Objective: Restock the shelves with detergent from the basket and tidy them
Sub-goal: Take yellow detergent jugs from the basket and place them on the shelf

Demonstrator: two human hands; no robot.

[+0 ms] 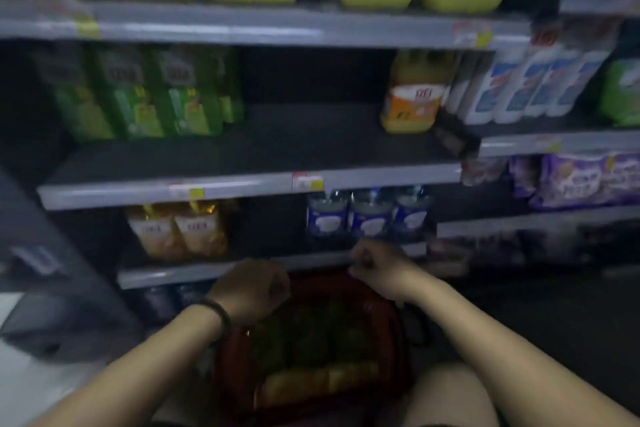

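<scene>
A: Where is the detergent lying, relative to the hands?

B: In the red basket (230, 357) on the floor, right below and between the forearms. Dark green packs (304, 333) fill its middle and yellow ones (311, 381) sit at its near end. It's too blurred to read their long axes.

A: And the hands themselves?

B: Both hover over the basket's far rim, just in front of the lowest shelf's front edge (173, 276). The left hand (251, 289) shows its back, with the fingers curled under and out of sight. The right hand (375, 262) is bunched like a fist. I can't tell whether either is grasping anything.

A: Which one is nearer the stock?

B: The left, I'd judge. It sits almost on top of the green packs, so the reach is straight down and a little back toward the body.

A: Where is there room to put them?

B: The middle shelf (311, 142) has a wide bare stretch between the green bottles (166, 94) at its left end and the orange bottle (412, 97) near its right end. It lies up and ahead of both hands.

A: Anything in the way?

B: That shelf's front edge overhangs the blue bottles (367, 215) and the pouches (180, 229) on the shelf below. A lifted pack would probably need to come toward the body before it rises past that edge.
</scene>
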